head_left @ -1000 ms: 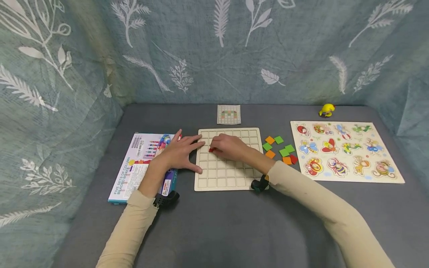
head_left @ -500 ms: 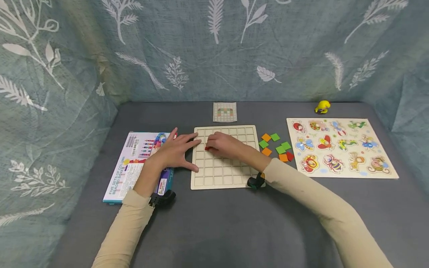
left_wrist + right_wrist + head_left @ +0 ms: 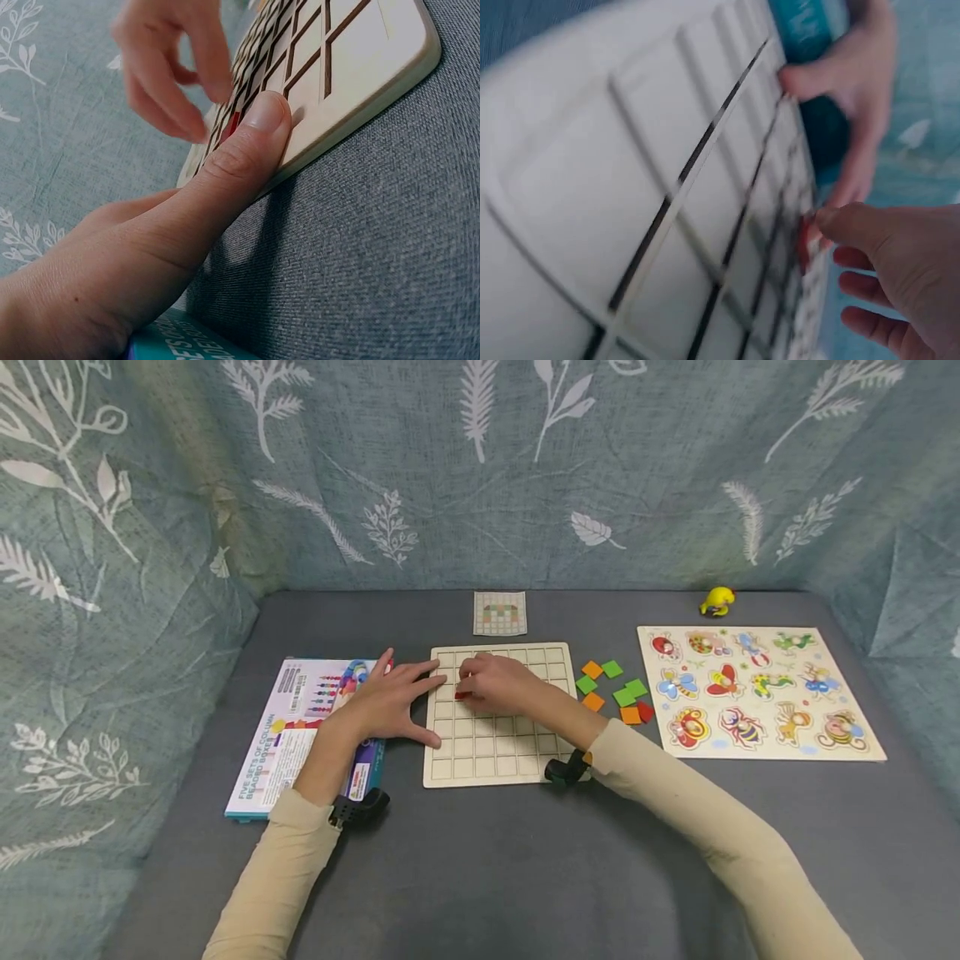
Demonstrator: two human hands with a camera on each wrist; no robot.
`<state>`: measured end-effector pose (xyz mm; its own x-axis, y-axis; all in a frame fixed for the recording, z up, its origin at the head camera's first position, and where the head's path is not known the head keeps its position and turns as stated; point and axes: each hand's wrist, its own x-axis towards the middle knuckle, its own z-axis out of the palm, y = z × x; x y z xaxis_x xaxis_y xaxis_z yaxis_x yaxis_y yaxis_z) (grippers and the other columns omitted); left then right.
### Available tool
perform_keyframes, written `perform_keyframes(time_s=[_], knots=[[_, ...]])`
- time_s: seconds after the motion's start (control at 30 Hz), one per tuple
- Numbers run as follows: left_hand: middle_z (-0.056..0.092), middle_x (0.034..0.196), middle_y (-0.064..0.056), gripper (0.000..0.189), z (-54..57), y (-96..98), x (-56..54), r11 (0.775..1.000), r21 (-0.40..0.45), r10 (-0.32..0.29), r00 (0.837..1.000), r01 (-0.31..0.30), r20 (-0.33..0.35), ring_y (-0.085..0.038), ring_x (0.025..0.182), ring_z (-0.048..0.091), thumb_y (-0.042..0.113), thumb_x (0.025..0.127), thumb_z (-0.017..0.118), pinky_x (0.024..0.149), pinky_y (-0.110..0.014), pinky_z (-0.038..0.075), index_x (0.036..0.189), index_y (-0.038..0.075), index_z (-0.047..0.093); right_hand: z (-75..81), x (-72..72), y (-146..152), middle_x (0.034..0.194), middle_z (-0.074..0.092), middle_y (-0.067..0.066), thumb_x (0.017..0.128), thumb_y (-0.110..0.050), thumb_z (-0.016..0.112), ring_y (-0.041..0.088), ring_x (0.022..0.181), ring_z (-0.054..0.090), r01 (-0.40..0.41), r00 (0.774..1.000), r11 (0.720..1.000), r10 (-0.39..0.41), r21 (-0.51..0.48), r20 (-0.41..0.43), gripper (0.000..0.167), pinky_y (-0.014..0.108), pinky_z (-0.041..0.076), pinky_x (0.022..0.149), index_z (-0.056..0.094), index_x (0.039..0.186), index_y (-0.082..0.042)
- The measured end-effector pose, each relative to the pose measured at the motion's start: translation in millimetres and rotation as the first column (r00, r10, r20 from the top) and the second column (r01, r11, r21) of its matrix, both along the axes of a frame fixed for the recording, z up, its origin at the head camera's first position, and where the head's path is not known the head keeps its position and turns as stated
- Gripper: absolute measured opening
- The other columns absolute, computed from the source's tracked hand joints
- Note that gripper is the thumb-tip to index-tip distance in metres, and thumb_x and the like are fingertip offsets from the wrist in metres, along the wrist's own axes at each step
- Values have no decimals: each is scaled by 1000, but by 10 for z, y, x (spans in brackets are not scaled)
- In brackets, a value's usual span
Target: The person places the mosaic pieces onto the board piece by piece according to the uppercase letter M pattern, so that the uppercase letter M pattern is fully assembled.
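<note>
The left hand (image 3: 382, 703) lies at the left edge of the wooden grid board (image 3: 495, 768), fingers spread and straight. Its thumb (image 3: 251, 142) presses on the board's margin in the left wrist view. Over the board's left columns, the right hand (image 3: 498, 683) has its thumb and fingertips curled at a small red tile (image 3: 461, 696), pinching it close to the grid. That red tile (image 3: 804, 244) stands right by the thumb tip in the right wrist view, which is blurred. The right hand covers part of the upper grid.
Loose green tiles (image 3: 623, 697), orange tiles (image 3: 593, 702) and a red tile (image 3: 644, 712) lie right of the board. A pattern card (image 3: 499, 613) is behind it. An insect puzzle board (image 3: 761, 693), a yellow toy (image 3: 717, 602) and a boxed bead set (image 3: 281, 752) sit around.
The head view has shifted slightly, moving the whole scene left in frame. Both hands stay in nearly the same places on the board, the right one still at the red tile.
</note>
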<state>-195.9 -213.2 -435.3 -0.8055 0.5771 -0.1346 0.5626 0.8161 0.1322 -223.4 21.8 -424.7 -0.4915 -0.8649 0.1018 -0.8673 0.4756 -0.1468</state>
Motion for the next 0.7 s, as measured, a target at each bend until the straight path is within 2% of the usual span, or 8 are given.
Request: perform_keyframes(time_s=[0.2, 0.37, 0.47, 0.53, 0.6, 0.63, 0.7], knots=[[32, 158, -8, 105, 0, 3, 7, 1000, 8, 2, 1000, -2, 0, -30, 142, 37, 77, 65, 69, 119, -61, 0, 148, 19, 42, 106, 291, 241, 113, 66, 4, 90, -21, 70, 21, 102, 61, -29, 996, 998, 25, -47, -90, 23, 30, 54, 84, 72, 112, -15], [31, 159, -7, 105, -5, 20, 36, 1000, 22, 8, 1000, -8, 17, -30, 142, 37, 75, 64, 71, 119, -60, -2, 149, 19, 42, 1, 459, 694, 112, 68, 4, 86, -20, 74, 21, 107, 60, -44, 983, 994, 25, -104, -181, 22, 32, 53, 90, 74, 108, -16], [31, 159, -7, 105, -18, 33, 49, 999, 32, 4, 1000, -4, 11, -30, 142, 37, 74, 64, 71, 120, -60, -1, 149, 19, 42, -71, 497, 1041, 110, 68, 7, 83, -18, 77, 24, 108, 61, -30, 983, 988, 1, -152, -186, 24, 36, 52, 90, 73, 106, -13], [32, 158, -7, 105, -18, 32, 52, 1000, 30, -1, 1000, 1, 0, -30, 141, 38, 74, 64, 71, 119, -60, 0, 148, 19, 43, -95, 505, 1280, 110, 68, 7, 82, -18, 77, 25, 106, 60, 14, 987, 983, -43, -183, -155, 25, 38, 52, 87, 73, 106, -11], [33, 158, -7, 104, -11, 28, 47, 1000, 24, -4, 1000, 4, -12, -30, 141, 39, 75, 64, 71, 119, -61, 1, 148, 19, 43, -105, 481, 1518, 111, 67, 9, 84, -19, 76, 28, 107, 60, 102, 988, 972, -123, -210, -90, 26, 42, 51, 88, 73, 107, -10], [33, 158, -7, 104, -5, 28, 42, 1000, 21, -5, 1000, 5, -17, -30, 140, 40, 75, 64, 71, 119, -61, 2, 148, 19, 43, -97, 461, 1638, 113, 67, 11, 85, -19, 75, 29, 109, 59, 162, 984, 962, -175, -218, -41, 27, 43, 50, 90, 72, 109, -8], [34, 157, -7, 104, 2, 25, 26, 1000, 20, -7, 1000, 8, -26, -30, 140, 40, 75, 64, 71, 119, -61, 2, 147, 19, 44, -70, 400, 1857, 117, 66, 15, 88, -17, 72, 33, 112, 57, 284, 959, 927, -278, -246, 58, 27, 48, 47, 93, 71, 112, -5]])
